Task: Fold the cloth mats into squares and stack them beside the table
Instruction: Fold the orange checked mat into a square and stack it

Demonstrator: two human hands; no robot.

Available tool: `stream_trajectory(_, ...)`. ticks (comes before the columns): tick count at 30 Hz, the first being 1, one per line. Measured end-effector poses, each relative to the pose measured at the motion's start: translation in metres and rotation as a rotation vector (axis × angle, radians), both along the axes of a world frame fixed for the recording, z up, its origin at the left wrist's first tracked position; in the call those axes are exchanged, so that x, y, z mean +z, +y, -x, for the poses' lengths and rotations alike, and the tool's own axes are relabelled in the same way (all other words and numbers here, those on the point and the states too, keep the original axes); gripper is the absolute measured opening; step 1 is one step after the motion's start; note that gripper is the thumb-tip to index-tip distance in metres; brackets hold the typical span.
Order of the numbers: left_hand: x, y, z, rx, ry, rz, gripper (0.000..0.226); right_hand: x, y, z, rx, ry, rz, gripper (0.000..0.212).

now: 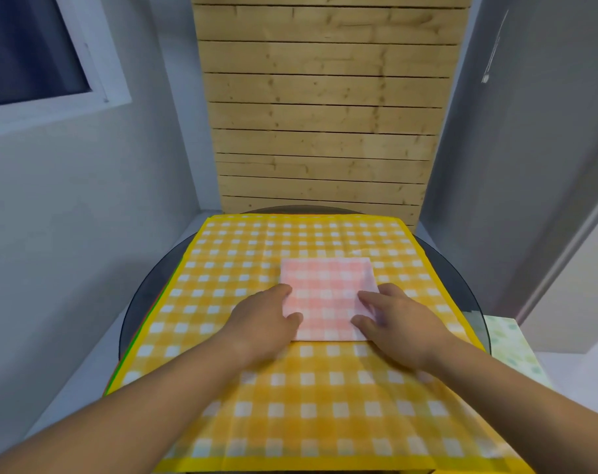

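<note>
Hands [268, 321] [398, 323] apparently press pink mat [326, 292].

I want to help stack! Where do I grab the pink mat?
Pinch the pink mat at its left and right edges, coming in from both sides. It lies flat and folded on the yellow mat, so holding both sides should keep the layers together.

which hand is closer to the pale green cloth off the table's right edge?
Right. The right hand rests on the right edge of the folded pink mat, toward the pale green cloth; the left hand rests on its left edge, farther away.
</note>
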State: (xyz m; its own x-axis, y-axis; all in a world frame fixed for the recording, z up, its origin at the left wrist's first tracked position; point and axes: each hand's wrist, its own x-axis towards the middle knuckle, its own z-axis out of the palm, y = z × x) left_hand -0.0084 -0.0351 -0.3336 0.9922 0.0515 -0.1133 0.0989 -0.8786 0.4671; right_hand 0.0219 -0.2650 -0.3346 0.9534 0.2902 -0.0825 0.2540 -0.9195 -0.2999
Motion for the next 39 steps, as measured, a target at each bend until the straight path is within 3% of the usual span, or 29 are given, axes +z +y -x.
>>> stream_trajectory(6,-0.001,-0.008,0.003,-0.007,0.078,-0.038,0.048,-0.003,0.005,0.006,0.026,-0.021,0.136,0.047)
stream_trajectory(11,-0.011,-0.024,0.01,-0.1,-0.062,-0.257,0.06,-0.006,0.017,0.012,-0.048,-0.101,0.306,0.078)
stream_trajectory(14,-0.022,-0.028,0.01,-0.138,0.03,-0.306,0.06,-0.011,0.019,0.015,-0.073,-0.163,0.356,0.083)
stream_trajectory(20,-0.022,-0.015,0.009,-0.217,0.115,-0.427,0.063,-0.016,-0.007,0.013,-0.057,-0.07,0.294,0.065)
stream_trajectory(28,-0.019,0.0,0.009,-0.315,0.135,-0.379,0.063,-0.02,-0.044,0.008,-0.023,0.026,0.266,0.053)
stream_trajectory(33,-0.015,0.0,0.006,-0.225,0.014,-0.147,0.069,-0.008,-0.042,0.002,-0.081,-0.041,0.04,0.046)
stream_trajectory(36,-0.003,-0.003,-0.001,-0.027,-0.145,0.048,0.07,0.0,-0.035,-0.004,-0.146,-0.115,-0.223,0.04)
stream_trajectory(39,0.011,-0.004,-0.01,0.163,-0.107,0.235,0.07,0.008,-0.022,-0.012,-0.232,-0.023,-0.475,0.037)
